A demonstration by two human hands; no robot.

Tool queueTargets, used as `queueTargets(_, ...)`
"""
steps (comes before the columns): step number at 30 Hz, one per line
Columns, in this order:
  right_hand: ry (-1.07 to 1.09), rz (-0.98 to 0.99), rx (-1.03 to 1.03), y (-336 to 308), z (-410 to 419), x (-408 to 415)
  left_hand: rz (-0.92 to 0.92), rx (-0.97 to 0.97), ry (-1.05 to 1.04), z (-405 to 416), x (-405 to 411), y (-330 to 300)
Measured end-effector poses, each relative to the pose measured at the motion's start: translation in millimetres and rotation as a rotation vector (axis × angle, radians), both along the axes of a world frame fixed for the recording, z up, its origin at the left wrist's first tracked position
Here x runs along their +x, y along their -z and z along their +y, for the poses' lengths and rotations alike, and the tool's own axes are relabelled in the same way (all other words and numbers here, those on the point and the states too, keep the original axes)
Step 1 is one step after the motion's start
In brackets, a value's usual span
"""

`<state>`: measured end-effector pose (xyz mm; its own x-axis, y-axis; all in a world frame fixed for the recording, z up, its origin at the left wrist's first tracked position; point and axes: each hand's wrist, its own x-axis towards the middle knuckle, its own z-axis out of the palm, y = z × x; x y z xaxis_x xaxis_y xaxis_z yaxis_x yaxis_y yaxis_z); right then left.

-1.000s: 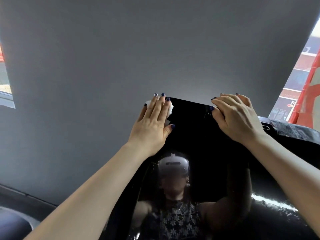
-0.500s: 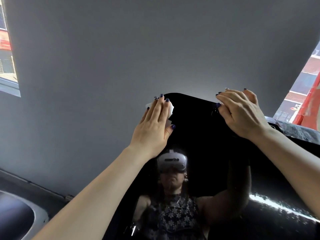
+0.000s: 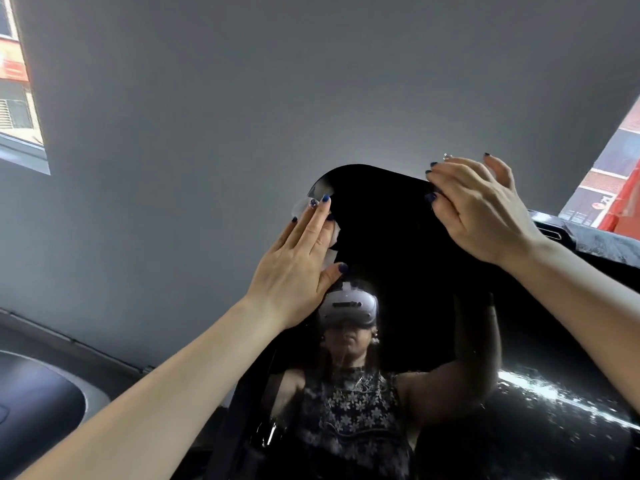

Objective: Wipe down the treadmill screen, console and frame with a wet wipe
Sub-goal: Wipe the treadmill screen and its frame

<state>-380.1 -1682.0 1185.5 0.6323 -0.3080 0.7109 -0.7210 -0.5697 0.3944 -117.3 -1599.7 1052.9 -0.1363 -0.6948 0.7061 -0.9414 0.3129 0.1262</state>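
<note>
Two hands on the treadmill screen [image 3: 388, 244], wipe working its upper-left edge.
Our left hand [image 3: 298, 268], fingers flat, presses the wet wipe [image 3: 302, 204] there; since a second ago it slid down that edge, so top-left looks covered. Our right hand [image 3: 481, 216] curls over the screen's top-right corner, steadying it.
</note>
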Motion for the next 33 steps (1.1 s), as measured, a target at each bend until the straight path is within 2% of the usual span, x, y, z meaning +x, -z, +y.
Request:
queueTargets(5,-0.039,0.056,0.000,-3,-3,37,0.263,-0.170,0.075,2,-8,6)
queueTargets(11,-0.054,0.074,0.026,3,-10,63,0.377,-0.259,0.179,-2,-11,9)
queueTargets(15,-0.155,0.086,0.002,14,1,77,0.540,-0.192,0.181,5,-14,8)
queueTargets(19,-0.228,0.074,0.092,32,10,91,0.674,-0.145,0.173,10,-15,3)
queueTargets(25,-0.291,0.063,0.191,51,14,109,0.667,-0.136,0.043,9,-10,13)
queueTargets(29,-0.328,0.018,0.203,50,17,115,0.548,-0.270,0.035,7,-4,24)
queueTargets(33,-0.337,-0.044,0.192,45,22,110,0.552,-0.398,0.059,11,-9,20)
